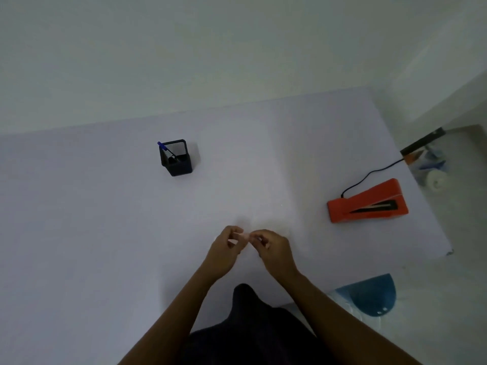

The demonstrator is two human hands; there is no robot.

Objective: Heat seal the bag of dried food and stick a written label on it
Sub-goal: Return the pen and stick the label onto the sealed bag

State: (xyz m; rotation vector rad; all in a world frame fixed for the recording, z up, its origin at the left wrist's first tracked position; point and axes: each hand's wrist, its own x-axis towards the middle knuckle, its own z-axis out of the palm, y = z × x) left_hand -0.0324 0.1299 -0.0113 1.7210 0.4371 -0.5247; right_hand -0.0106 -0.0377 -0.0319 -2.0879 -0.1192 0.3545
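Both hands' fingers point(253, 237) pinch sm. pale-pink label point(243, 235).

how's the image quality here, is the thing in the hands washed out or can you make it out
Head view: dim, flat light with a bluish cast and soft focus; the small pale piece pinched between left hand and right hand nearly blends into the white table; wide-angle bend at the table edges; the orange sealer reads clearly.

No readable text anywhere in this view. The small pale label point(243, 235) pinched between the two hands shows no writing that can be made out, the orange heat sealer point(367, 202) carries no legible brand or marking, and the black pen holder point(176, 158) is plain too.
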